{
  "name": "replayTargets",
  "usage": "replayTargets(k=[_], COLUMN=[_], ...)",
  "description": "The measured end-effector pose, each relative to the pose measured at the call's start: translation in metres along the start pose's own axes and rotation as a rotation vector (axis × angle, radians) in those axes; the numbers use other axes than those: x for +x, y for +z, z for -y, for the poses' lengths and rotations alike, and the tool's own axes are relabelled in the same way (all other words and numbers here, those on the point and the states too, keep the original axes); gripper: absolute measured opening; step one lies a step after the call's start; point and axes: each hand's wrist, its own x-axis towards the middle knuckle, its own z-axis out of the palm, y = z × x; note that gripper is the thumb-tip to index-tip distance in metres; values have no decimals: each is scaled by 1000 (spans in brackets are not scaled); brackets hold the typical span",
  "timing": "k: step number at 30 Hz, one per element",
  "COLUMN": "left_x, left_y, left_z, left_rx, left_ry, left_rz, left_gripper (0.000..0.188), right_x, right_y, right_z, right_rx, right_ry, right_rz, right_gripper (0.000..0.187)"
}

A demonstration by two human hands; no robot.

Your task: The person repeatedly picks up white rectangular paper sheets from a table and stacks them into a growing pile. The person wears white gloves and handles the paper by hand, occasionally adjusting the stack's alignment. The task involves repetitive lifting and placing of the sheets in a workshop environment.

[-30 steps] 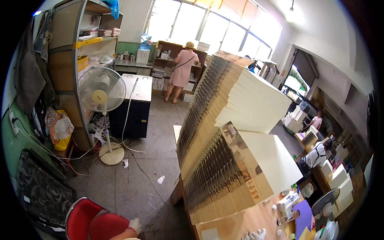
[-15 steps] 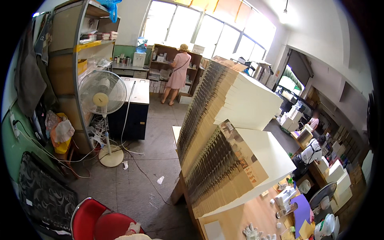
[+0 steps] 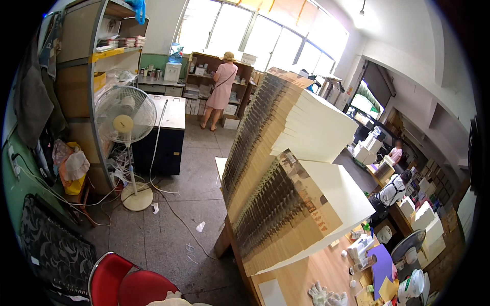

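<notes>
At the bottom edge, in front of the red chair [image 3: 148,289], a small pale shape [image 3: 173,295] shows. It may be part of my left hand in a light glove, but its fingers cannot be made out. My right hand is out of view. On the wooden table [image 3: 301,270] stand two tall stacks of printed sheets or covers, the rear stack [image 3: 265,117] higher than the front stack [image 3: 306,204]. Both have dark patterned edges and white faces. A pair of whitish gloves [image 3: 318,294] lies near the table's front, beside a white sheet [image 3: 273,294].
A standing fan [image 3: 124,122] with trailing cords [image 3: 184,224] stands left by a shelf [image 3: 79,94]. A person in pink [image 3: 223,84] faces a far cabinet. Purple card [image 3: 378,268], bottles and a white bucket [image 3: 411,285] crowd the table's right; another person [image 3: 392,191] works beyond.
The whole view has shifted slightly, moving the scene left and up. The pale shape by the red chair sits lower. The far person in pink has shifted posture slightly; the stacks and gloves stay put.
</notes>
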Motion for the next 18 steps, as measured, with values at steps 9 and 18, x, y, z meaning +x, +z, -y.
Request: replayTargets(k=[9, 18], left_x=[21, 13], left_y=[3, 2], left_z=[3, 0], left_rx=[-38, -48], left_ry=[22, 112], left_rz=[-56, -52], left_gripper=[61, 61], right_x=[-10, -34], right_y=[53, 40], right_z=[-6, -14], right_rx=[99, 145], right_ry=[71, 62], right_rz=[6, 1], right_gripper=[60, 58])
